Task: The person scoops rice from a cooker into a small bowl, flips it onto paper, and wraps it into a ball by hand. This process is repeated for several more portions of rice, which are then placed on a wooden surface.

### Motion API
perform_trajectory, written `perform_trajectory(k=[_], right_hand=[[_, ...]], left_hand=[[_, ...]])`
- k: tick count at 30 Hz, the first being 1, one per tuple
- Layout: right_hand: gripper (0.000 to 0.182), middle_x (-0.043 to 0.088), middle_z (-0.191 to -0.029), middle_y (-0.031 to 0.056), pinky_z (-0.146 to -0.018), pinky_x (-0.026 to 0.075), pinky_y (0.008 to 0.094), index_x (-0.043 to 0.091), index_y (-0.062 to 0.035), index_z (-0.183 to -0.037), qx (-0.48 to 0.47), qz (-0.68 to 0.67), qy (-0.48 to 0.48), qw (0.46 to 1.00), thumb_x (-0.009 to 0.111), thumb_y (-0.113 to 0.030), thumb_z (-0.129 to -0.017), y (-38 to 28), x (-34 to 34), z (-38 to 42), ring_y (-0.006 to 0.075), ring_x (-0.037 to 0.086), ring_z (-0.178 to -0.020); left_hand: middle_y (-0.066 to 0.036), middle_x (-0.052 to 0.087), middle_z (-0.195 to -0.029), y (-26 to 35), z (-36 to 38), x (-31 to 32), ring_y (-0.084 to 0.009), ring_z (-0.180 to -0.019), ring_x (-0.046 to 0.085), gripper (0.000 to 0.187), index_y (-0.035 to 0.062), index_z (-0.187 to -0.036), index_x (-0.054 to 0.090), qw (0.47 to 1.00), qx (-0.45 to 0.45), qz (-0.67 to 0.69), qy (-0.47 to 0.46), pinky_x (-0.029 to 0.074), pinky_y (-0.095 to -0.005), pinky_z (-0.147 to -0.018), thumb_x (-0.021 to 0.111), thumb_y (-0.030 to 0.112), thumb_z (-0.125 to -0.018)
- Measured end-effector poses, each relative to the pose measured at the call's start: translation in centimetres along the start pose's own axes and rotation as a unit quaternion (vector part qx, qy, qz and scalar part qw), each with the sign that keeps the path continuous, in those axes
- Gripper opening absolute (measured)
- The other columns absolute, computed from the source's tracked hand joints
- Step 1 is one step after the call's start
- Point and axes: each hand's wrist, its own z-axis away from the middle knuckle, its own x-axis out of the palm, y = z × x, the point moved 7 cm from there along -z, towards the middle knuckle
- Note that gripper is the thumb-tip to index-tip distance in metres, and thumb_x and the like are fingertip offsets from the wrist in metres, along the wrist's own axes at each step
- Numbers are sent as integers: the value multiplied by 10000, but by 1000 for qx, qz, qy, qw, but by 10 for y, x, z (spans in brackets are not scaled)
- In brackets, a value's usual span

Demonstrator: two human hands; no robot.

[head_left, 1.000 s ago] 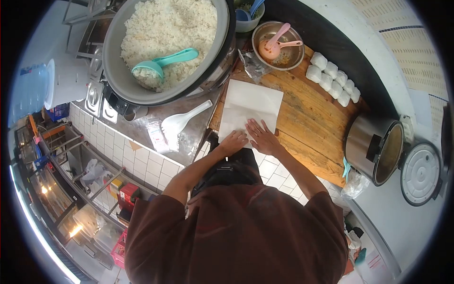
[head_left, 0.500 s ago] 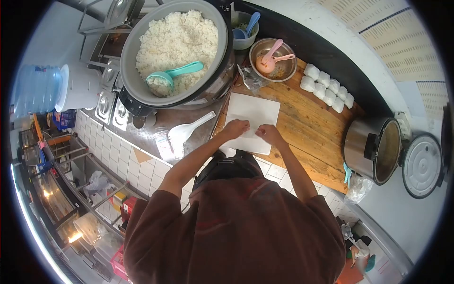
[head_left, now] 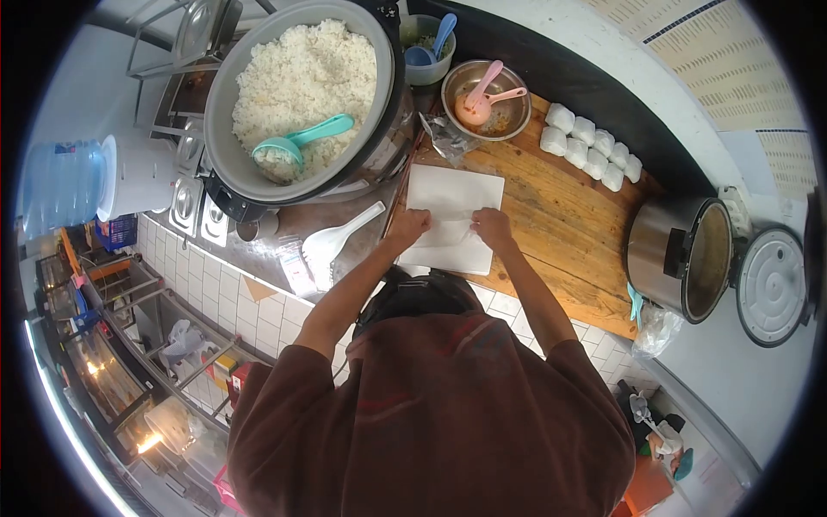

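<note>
a kitchen corner with pale walls and white floor tiles holds a wooden tabletop (head_left: 551, 237), a black strip running along its far edge. over the left part of the tabletop, the left hand (head_left: 418, 222) is closed, its fingers curled in a narrow pinch, and the right hand (head_left: 492, 226) is closed in the same way, a little apart from it. between them they seem to hold a thin, pale film (head_left: 451, 232), spread over the middle of the paper (head_left: 455, 188); its exact edges are hard to make out. the paper lies flat at the tabletop's near left corner.

just beyond the paper is crumpled foil (head_left: 446, 138), and next to that, at the far left corner, a steel bowl (head_left: 515, 115) with a pink ladle (head_left: 472, 108) and a pink spoon (head_left: 508, 95) in it. a tub (head_left: 428, 72) with a blue ladle (head_left: 443, 36) stands behind the bowl. white packs (head_left: 595, 164) sit in two rows near the far edge. at the right end is an open steel pot (head_left: 659, 250).

left of the tabletop, a grey counter (head_left: 363, 248) bears a big rice pot (head_left: 220, 129) with a green scoop (head_left: 320, 130) on the rice; a white scoop (head_left: 327, 245) lies near the counter's right edge.
</note>
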Motion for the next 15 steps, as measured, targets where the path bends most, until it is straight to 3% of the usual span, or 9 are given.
perform_trajectory(k=[2, 3, 5, 6, 8, 12, 15], right_hand=[[256, 626, -917, 96, -774, 495, 440, 675, -81, -892, -7, 161, 48, 986, 777, -236, -716, -24, -12, 0, 281, 606, -928], [256, 626, -917, 96, -774, 495, 440, 675, -81, -892, -7, 162, 45, 986, 777, -236, -716, -29, -12, 0, 281, 606, -928], [195, 592, -904, 73, -741, 491, 439, 646, -90, -836, -91, 142, 240, 956, 763, -187, -713, -47, -34, 5, 274, 593, -914], [195, 592, -904, 73, -741, 491, 439, 646, -90, -836, -92, 142, 238, 956, 763, -187, -713, -45, -32, 3, 274, 593, -914], [144, 595, -892, 80, -708, 500, 431, 627, -74, -837, -107, 67, 104, 986, 722, -123, -741, -28, -2, -5, 287, 593, -883], [141, 588, -876, 86, -683, 505, 425, 631, -73, -895, -97, 12, 103, 990, 682, -88, -764, -18, 16, 10, 298, 595, -853], [203, 590, -938, 113, -792, 515, 404, 638, -50, -974, -94, -1, 94, 991, 614, -59, -773, -17, 23, 30, 308, 586, -952]], left_hand=[[-81, 661, -831, 13, 1, 2, -257, -792, 660, 267, 76, -972, 652, 985, -29, -169, 14, 523, -372, -691, 760, 201, -762], [-81, 661, -831, 24, 2, 1, -257, -792, 660, 267, 76, -972, 652, 985, -31, -166, 14, 523, -372, -691, 760, 201, -762], [-83, 638, -932, 81, 13, -43, -268, -888, 639, 286, 77, -964, 615, 913, 32, -330, 237, 503, -377, -782, 760, 206, -753], [-83, 638, -932, 79, 13, -43, -268, -888, 639, 286, 77, -964, 615, 914, 30, -329, 238, 503, -377, -782, 760, 206, -753], [-82, 612, -983, 55, 12, -27, -272, -923, 616, 301, 81, -960, 604, 944, -32, -291, 155, 474, -377, -834, 764, 194, -731], [-76, 616, -961, 20, 18, 9, -257, -896, 620, 273, 89, -965, 612, 966, -28, -245, 83, 464, -378, -828, 733, 212, -753], [-73, 621, -974, 23, 34, 17, -239, -896, 621, 279, 89, -1035, 626, 968, 25, -237, 77, 469, -379, -835, 674, 217, -792]])
